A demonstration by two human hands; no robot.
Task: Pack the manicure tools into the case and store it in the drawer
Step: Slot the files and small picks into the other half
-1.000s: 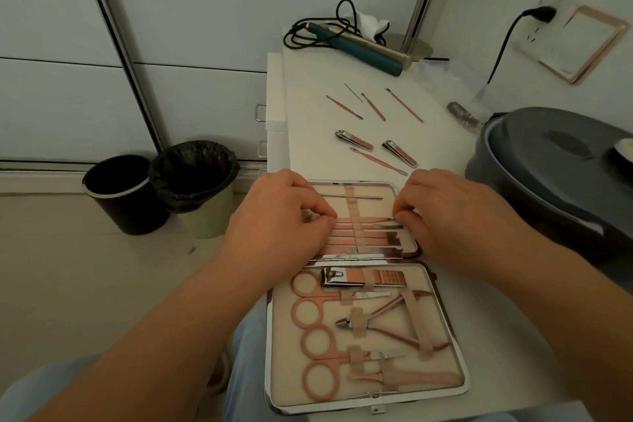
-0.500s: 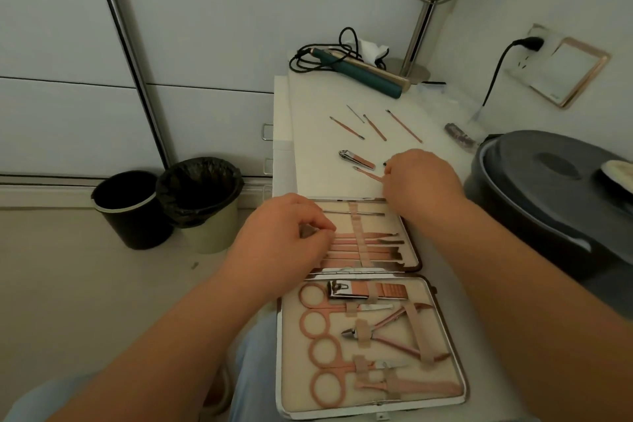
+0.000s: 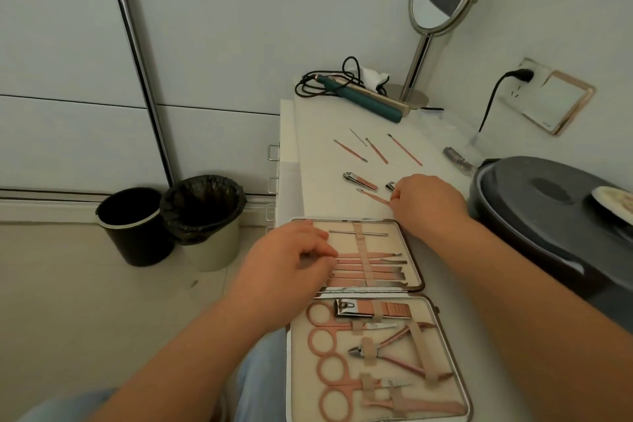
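**Q:** Which tool is in hand, and how is it held?
**A:** The right hand [image 3: 428, 205] lies on the white desk top [image 3: 318, 147], just beyond the open case [image 3: 416, 260]. Its curled fingertips [image 3: 394, 198] meet the near-right end of a slim pink tool [image 3: 373, 196] and appear to pinch it. A small clipper [image 3: 389, 186] shows just beyond the same fingertips, half hidden.

**Q:** How does the tool lie?
**A:** Flat, with its long axis diagonal: tip far-left, gripped end near-right. The stowed tools in the case's upper half run straight left to right under an elastic strap [image 3: 360, 245].

**Q:** What does the coming move turn on?
**A:** Probably a small turn to match that line, then travel toward the person and leftward, to the bare band below the steel probe [image 3: 373, 234].

**Q:** And the other hand?
**A:** The left hand [image 3: 291, 260] rests on the stowed handles with its fingers curled; whether it pinches one cannot be told. It is nearer the slot, and the right hand is nearer the tool.
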